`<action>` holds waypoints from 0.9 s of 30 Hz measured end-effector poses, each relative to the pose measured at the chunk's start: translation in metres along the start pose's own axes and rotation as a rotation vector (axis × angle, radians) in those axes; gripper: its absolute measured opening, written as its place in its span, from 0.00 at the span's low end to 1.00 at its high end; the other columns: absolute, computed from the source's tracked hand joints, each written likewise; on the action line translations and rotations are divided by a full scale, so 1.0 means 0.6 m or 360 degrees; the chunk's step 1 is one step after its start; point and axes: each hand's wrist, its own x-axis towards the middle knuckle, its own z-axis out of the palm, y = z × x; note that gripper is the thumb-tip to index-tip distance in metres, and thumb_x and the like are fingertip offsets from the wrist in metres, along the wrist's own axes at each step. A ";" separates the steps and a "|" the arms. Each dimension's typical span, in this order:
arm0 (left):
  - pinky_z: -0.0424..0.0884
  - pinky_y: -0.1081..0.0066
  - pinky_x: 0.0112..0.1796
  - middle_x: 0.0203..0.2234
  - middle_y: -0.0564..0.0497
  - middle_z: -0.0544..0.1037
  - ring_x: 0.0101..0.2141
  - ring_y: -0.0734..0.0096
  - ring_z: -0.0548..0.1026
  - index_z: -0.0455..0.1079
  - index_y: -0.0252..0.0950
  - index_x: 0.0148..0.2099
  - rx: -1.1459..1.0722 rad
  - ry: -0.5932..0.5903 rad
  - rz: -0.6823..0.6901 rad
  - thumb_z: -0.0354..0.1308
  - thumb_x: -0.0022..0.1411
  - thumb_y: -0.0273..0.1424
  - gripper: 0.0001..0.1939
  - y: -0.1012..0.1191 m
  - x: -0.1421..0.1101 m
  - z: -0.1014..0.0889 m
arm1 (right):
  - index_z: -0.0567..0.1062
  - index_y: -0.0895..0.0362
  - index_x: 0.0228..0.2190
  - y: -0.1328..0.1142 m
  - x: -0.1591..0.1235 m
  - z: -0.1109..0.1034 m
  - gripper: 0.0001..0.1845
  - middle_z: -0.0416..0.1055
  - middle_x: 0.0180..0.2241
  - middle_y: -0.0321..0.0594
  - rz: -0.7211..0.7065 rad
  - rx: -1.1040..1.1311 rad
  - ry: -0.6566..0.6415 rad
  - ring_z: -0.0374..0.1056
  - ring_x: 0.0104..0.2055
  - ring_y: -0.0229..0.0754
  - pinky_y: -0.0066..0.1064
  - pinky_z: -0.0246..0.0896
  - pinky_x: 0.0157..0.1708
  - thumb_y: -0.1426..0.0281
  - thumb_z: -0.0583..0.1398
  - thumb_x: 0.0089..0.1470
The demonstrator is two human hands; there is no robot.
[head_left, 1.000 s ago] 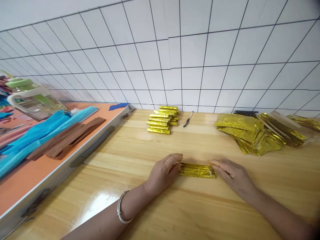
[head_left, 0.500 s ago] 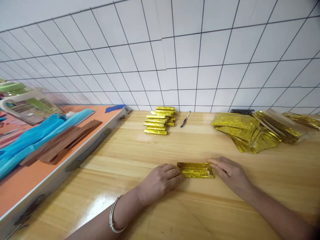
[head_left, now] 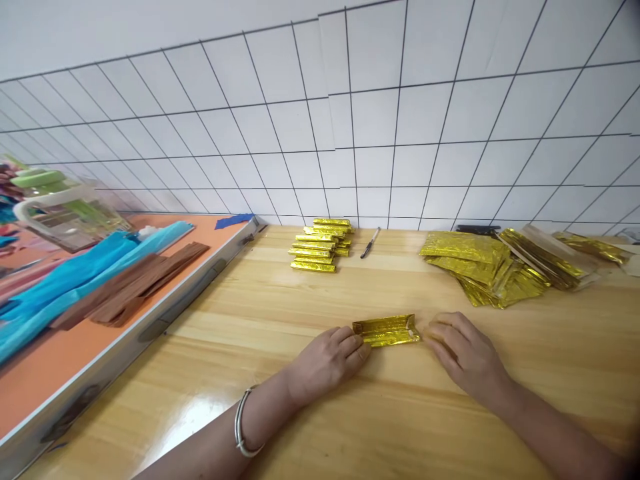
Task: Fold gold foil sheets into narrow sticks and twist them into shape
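Observation:
A piece of gold foil paper (head_left: 387,331), folded into a shallow open trough with raised sides, lies on the wooden table. My left hand (head_left: 327,365) is closed on its left end, fingertips at the near corner. Just off its right end is my right hand (head_left: 465,357), slightly blurred, with thumb and fingers apart and nothing visible in them. Beyond my hands, a small pile of closed gold foil bars (head_left: 314,253) lies near the wall.
A pen (head_left: 371,244) lies beside the bars. Flat gold foil sheets (head_left: 465,257) are heaped at the back right, with a dark object (head_left: 477,229) behind. On the left, a raised orange surface (head_left: 150,267) bears brown strips (head_left: 145,283), blue crepe paper (head_left: 75,277) and a clear container (head_left: 75,213).
My right hand has let go of the foil trough's right end and moved slightly away to the right. The trough now tilts up a little at its right end. My left hand keeps its hold.

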 end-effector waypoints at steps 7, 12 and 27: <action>0.71 0.66 0.39 0.35 0.43 0.74 0.38 0.66 0.70 0.64 0.31 0.48 -0.0035 0.0047 0.0028 0.42 0.67 0.26 0.12 -0.004 0.000 0.002 | 0.71 0.54 0.40 -0.001 0.002 0.002 0.09 0.70 0.37 0.44 -0.0209 -0.0129 -0.0244 0.65 0.40 0.45 0.38 0.63 0.39 0.70 0.55 0.57; 0.71 0.67 0.39 0.34 0.43 0.74 0.39 0.67 0.71 0.65 0.31 0.47 -0.0117 0.0067 0.0029 0.41 0.68 0.26 0.13 -0.006 -0.001 0.002 | 0.73 0.55 0.36 0.002 0.003 0.010 0.10 0.70 0.31 0.42 -0.0249 -0.0240 -0.0254 0.63 0.34 0.42 0.35 0.60 0.34 0.73 0.52 0.58; 0.70 0.68 0.40 0.36 0.45 0.75 0.38 0.69 0.71 0.67 0.35 0.48 -0.0430 0.0171 -0.0258 0.47 0.66 0.29 0.11 -0.007 -0.008 0.013 | 0.73 0.56 0.34 0.003 0.011 0.015 0.12 0.68 0.29 0.41 -0.0269 -0.0321 -0.0313 0.61 0.33 0.42 0.34 0.58 0.33 0.75 0.50 0.59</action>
